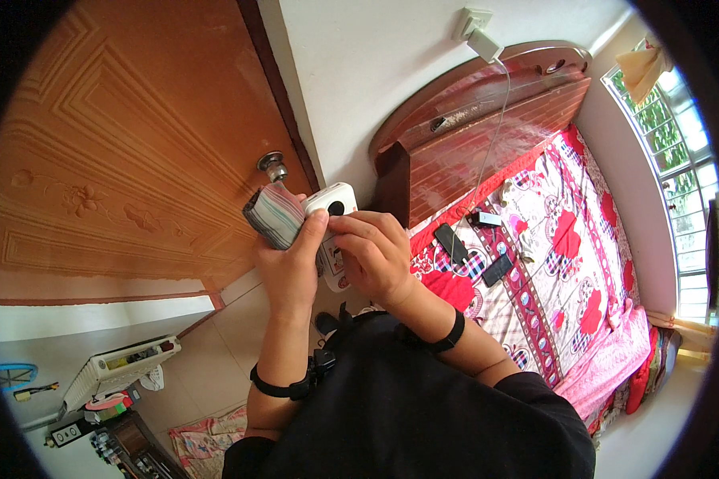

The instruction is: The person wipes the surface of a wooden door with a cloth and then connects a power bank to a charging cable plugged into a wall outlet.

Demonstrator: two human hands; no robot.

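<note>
My left hand (291,267) is closed around a folded striped cloth (278,214) in grey, green and reddish tones. Its thumb presses a white device (318,201) with rounded corners and a round black spot. The device's lower part, bearing small pictures, shows between my hands. My right hand (375,255) has its fingers bent and drawn together against the side of the device; the fingertips' exact contact is partly hidden. Both hands are in front of my chest, close to the metal doorknob (272,165).
A carved wooden door (136,152) stands at the left. To the right is a bed (563,295) with a wooden headboard (487,136), two dark phones and a small white box on it. A charger (483,44) with a hanging cable is plugged into the wall. A cluttered shelf (124,367) is lower left.
</note>
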